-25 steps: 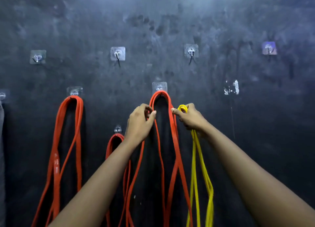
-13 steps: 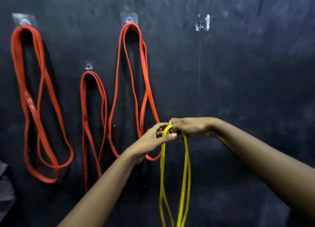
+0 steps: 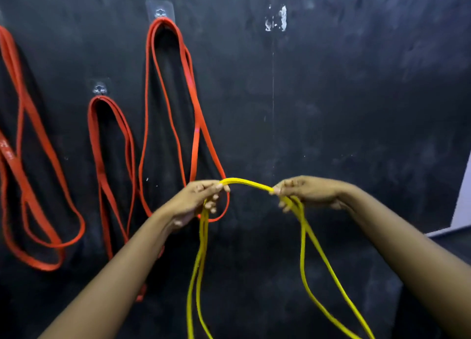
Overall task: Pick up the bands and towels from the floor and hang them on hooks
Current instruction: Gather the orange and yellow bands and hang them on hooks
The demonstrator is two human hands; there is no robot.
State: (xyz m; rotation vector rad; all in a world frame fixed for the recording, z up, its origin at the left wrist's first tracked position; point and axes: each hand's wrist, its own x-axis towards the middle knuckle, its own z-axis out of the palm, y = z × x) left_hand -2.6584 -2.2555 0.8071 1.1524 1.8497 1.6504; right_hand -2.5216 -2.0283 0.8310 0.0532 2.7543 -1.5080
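Note:
A yellow band [image 3: 246, 183] stretches between my two hands in front of the dark wall. My left hand [image 3: 197, 202] pinches it at the left end and my right hand [image 3: 304, 192] pinches it at the right end. Its long loops hang down below both hands and run out of the bottom of the view. Three red bands hang on the wall: one [image 3: 196, 124] from a clear adhesive hook [image 3: 160, 12], a shorter one [image 3: 102, 160] from a lower hook [image 3: 100, 88], and one [image 3: 15, 165] at the far left whose hook is out of view.
The black wall [image 3: 356, 96] carries a white scuff [image 3: 276, 20] where no hook is fixed. A pale edge [image 3: 461, 198] shows at the far right.
My hands have drawn apart, spreading the top of the yellow band into a span between them. A second ago my left hand was at the hung red band and the view was higher.

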